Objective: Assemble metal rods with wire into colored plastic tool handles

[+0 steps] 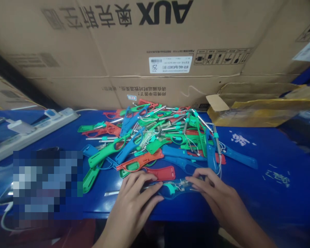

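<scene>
A blue lighter casing point(174, 195) lies opened up at the table's near edge, with a teal trigger point(171, 188), thin wires and a small metal part inside. My left hand point(136, 194) grips its front end, fingers bent over it. From beneath that hand a metal tube point(111, 193) sticks out to the left. At the handle end, my right hand point(213, 189) pinches the casing and inner part with thumb and fingertips; what lies under its fingers is partly hidden. Just behind my hands are a red casing half point(162, 173) and an orange one point(141, 160).
Behind spreads a heap of green, blue and red lighter casings with metal tubes point(170, 129). Small white pieces point(239, 139) and clear bits point(277, 178) lie right. A power strip point(36, 136) sits left. Cardboard point(113, 62) walls the back, beside an open carton point(250, 112).
</scene>
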### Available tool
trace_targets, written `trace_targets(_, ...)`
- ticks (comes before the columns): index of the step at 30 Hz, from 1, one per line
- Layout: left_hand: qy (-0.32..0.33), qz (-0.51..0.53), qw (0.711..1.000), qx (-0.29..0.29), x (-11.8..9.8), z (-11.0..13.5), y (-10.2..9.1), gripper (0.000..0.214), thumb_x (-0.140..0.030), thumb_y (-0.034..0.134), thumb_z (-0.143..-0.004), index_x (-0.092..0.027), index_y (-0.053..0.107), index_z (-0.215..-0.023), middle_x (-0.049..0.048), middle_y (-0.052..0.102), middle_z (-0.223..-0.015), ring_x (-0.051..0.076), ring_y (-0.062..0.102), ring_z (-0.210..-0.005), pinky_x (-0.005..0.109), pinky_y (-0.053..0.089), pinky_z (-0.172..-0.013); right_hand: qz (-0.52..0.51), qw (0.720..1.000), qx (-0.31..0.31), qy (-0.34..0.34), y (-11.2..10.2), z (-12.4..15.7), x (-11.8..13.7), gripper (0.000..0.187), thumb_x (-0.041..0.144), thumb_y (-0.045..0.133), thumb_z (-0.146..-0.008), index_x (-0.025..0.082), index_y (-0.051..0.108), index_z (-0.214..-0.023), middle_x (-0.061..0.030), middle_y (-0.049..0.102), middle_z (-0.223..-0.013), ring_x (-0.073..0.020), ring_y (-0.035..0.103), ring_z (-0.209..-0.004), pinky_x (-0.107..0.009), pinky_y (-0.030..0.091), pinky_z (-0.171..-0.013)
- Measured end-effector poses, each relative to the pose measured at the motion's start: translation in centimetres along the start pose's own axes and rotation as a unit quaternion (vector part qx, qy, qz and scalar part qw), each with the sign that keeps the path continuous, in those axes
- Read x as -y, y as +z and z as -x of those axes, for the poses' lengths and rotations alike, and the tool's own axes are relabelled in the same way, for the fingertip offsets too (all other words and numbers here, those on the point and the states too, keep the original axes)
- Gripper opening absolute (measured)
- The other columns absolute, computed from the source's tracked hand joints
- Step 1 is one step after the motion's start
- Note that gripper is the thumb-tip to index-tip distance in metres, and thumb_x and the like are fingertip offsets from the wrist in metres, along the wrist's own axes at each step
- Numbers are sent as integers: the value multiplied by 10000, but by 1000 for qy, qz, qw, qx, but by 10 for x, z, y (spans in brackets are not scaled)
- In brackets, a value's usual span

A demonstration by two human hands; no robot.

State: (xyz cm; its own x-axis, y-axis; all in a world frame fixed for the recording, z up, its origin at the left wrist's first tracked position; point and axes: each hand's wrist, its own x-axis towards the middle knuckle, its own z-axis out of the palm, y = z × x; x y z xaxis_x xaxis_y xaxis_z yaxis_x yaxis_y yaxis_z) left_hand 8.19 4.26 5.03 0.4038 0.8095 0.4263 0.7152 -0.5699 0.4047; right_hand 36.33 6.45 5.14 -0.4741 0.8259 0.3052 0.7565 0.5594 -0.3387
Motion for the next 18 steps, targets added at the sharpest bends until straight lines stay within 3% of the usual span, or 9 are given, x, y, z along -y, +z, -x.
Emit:
trace_targets(8,2,4,1000,-7,-1,0,1,277,-175,674,-989,-235,684,-1259,73,661,-1216,275,542,-1156,430,450,-951,52,999,1,-11,0,-5,2,437,114,341,-1013,276,713,-1173,-64,733,-1112,-111,741,-625,-204,589,-523)
trace_targets(18,-6,8,1000,6,-2,0,0,312,-143,683,-982,-234,667,-1280,66,640,-1224,264,530,-1149,426,423,-958,-1,1000,14,14,-2,-5,1,394,143,372,-1022,281,711,-1166,-53,713,-1110,-112,743,-654,-223,612,-564)
